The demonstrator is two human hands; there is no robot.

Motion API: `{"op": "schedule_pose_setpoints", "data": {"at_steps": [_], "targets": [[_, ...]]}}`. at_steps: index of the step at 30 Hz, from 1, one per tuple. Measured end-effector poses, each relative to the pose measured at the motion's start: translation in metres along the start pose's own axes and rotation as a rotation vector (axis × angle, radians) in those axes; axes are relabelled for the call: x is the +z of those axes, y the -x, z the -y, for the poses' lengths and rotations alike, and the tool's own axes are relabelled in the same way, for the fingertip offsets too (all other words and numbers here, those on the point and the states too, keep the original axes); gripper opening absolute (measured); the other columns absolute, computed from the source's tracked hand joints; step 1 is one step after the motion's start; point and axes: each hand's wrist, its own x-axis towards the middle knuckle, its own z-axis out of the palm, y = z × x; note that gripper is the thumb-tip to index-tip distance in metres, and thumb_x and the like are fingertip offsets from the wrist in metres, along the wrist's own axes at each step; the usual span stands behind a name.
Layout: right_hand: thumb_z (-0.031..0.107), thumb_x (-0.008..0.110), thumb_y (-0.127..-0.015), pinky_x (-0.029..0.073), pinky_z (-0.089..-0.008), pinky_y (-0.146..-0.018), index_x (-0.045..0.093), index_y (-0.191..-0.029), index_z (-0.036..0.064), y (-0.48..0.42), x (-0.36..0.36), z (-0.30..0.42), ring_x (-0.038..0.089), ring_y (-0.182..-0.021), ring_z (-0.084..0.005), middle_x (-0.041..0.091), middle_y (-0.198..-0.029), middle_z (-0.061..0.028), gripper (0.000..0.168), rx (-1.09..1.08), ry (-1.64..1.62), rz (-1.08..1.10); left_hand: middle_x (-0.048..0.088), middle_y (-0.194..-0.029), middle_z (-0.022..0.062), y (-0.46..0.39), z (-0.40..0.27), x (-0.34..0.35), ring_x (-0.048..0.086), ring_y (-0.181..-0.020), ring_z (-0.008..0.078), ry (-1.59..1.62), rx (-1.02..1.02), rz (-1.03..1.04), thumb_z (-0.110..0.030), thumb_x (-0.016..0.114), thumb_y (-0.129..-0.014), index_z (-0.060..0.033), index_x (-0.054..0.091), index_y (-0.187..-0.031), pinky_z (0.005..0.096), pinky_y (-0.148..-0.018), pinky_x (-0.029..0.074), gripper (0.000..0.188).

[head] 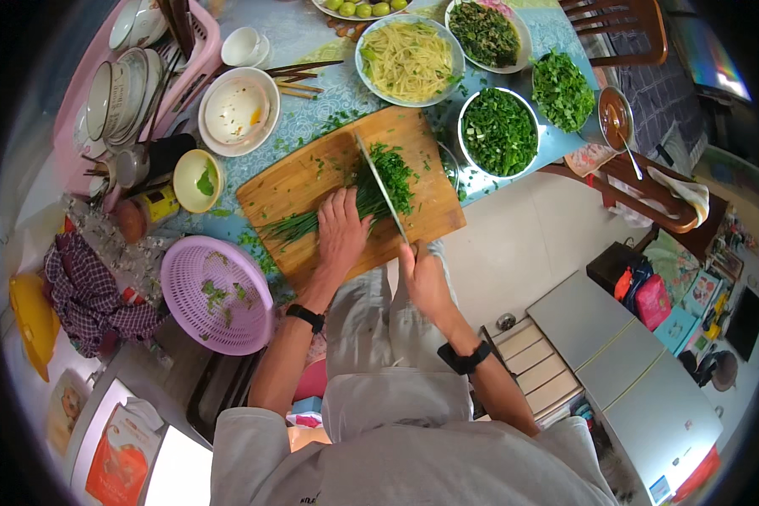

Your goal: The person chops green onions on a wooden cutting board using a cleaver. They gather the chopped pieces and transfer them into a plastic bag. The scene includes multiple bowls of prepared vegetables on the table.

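A bundle of long green chives (pixel 292 226) lies across a wooden cutting board (pixel 441 205). My left hand (pixel 343 221) presses on the bundle and holds it against the board, fingers bent near the blade. In my right hand (pixel 425 278) is the handle of a kitchen knife (pixel 381 183); its blade, seen nearly edge-on, stands at the cut end of the bundle. On the blade's far right side rests a heap of chopped chives (pixel 397 174). Small green bits are scattered over the board, whose near edge is by my lap.
Right of the board stands a bowl of chopped greens (pixel 499 133), with cilantro (pixel 563 92) beyond. Shredded potato-like strips fill a plate (pixel 411 60) behind. Stacked bowls (pixel 239 112), a small yellow bowl (pixel 196 180), a purple colander (pixel 218 294) and a pink dish basket (pixel 205 19) are left.
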Motion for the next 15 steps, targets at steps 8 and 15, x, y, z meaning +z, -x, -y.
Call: {"op": "schedule_pose_setpoints", "data": {"at_steps": [8,15], "targets": [[0.028,0.053,-0.110,0.047,-0.0552,-0.064,0.060,-0.098,-0.006,-0.003,-0.019,0.012,0.063,-0.072,-0.0520,0.063,-0.075,-0.0314,0.037,0.091,-0.158,0.027,0.049,-0.142,0.0200,-0.002,-0.002,-0.007,0.046,-0.132,0.0393,-0.006,0.011,-0.038,-0.026,0.078,-0.091,0.0022,0.045,-0.146,0.0510,-0.112,0.037,0.071],[0.027,0.052,-0.111,0.046,-0.0536,-0.062,0.058,-0.099,-0.005,0.015,-0.020,0.014,0.062,-0.069,-0.0498,0.062,-0.072,-0.0280,0.034,0.057,-0.126,0.073,0.047,-0.142,0.0239,-0.001,-0.003,-0.009,0.044,-0.132,0.0421,0.062,0.019,-0.043,-0.019,0.077,-0.091,0.0051,0.044,-0.146,0.0529,-0.112,0.036,0.069]]}}
